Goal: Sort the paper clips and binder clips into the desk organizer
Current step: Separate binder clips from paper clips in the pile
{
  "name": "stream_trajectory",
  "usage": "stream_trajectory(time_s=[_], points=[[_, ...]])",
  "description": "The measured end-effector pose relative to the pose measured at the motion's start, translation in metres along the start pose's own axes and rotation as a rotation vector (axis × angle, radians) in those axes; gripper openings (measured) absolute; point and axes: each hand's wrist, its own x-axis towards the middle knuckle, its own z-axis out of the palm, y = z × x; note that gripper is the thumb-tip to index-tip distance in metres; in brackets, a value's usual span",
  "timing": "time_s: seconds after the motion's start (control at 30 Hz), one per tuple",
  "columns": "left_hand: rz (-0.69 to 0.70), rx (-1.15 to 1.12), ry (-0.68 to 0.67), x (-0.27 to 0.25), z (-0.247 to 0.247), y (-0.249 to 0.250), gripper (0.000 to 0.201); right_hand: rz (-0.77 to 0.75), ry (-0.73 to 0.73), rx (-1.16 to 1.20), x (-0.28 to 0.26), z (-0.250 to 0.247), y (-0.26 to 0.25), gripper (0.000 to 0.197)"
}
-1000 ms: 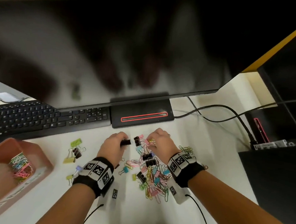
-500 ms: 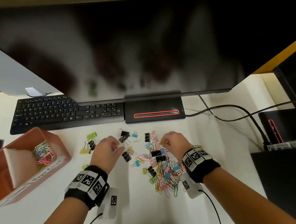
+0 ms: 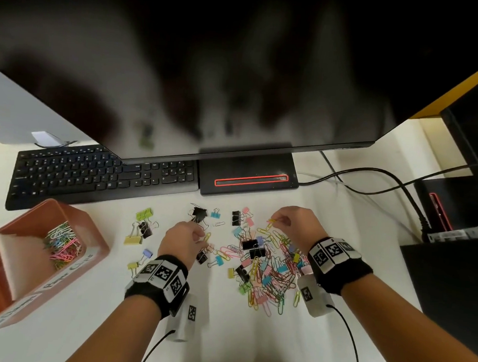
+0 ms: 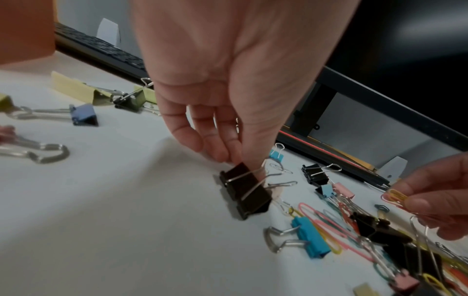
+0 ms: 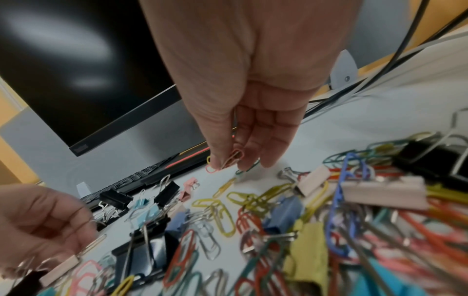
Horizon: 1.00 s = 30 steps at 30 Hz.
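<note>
A mixed heap of coloured paper clips and binder clips (image 3: 266,266) lies on the white desk. My right hand (image 3: 278,220) hovers over its far edge and pinches a yellow and a pink paper clip (image 5: 233,158) between thumb and fingers. My left hand (image 3: 200,238) is left of the heap, its fingertips (image 4: 222,156) closed on the wire handle of a black binder clip (image 4: 243,190) that stands on the desk. The terracotta desk organizer (image 3: 94,236) sits at the left, with paper clips (image 3: 60,244) in its far compartment.
Several binder clips (image 3: 142,226) lie apart, left of my left hand, and a few more (image 3: 201,213) sit nearer the monitor stand (image 3: 246,175). A black keyboard (image 3: 92,174) runs behind the organizer. Cables (image 3: 372,175) and black equipment (image 3: 450,277) fill the right side.
My left hand set down the black binder clip it held by the monitor stand and drew back to another black clip. My right hand lifted paper clips off the heap.
</note>
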Motion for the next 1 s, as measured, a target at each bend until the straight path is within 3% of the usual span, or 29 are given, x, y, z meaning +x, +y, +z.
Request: stream_trajectory(time_s=[0.13, 0.3, 0.37, 0.43, 0.57, 0.7, 0.87, 0.93, 1.0], points=[[0.027, 0.102, -0.053, 0.007, -0.003, 0.004, 0.004, 0.034, -0.049, 0.046, -0.004, -0.004, 0.0, 0.024], [0.108, 0.164, -0.082, 0.011, -0.009, 0.004, 0.005, 0.002, -0.08, -0.091, -0.011, 0.002, 0.001, 0.028], [0.152, 0.174, -0.055, 0.012, -0.014, 0.004, 0.024, -0.011, -0.084, -0.108, -0.01, 0.005, 0.001, 0.029], [0.165, 0.129, -0.023, 0.009, -0.022, 0.006, 0.035, -0.044, -0.084, -0.152, -0.009, 0.007, -0.002, 0.027], [0.212, -0.124, -0.001, -0.004, -0.036, 0.005, 0.032, -0.074, -0.012, -0.208, -0.007, 0.011, -0.004, 0.019], [0.281, -0.151, -0.042, -0.018, -0.036, 0.008, 0.027, -0.124, 0.012, -0.196, -0.008, 0.015, 0.001, 0.019], [0.475, 0.08, -0.107, -0.028, -0.004, 0.016, 0.014, -0.248, -0.079, -0.247, -0.01, 0.009, -0.004, 0.034], [0.485, 0.216, -0.085, -0.026, 0.008, 0.02, 0.004, -0.273, -0.137, -0.293, -0.011, 0.007, -0.007, 0.04], [0.465, 0.295, -0.07, -0.022, 0.015, 0.022, 0.008, -0.258, -0.177, -0.305, -0.009, 0.008, -0.009, 0.043]])
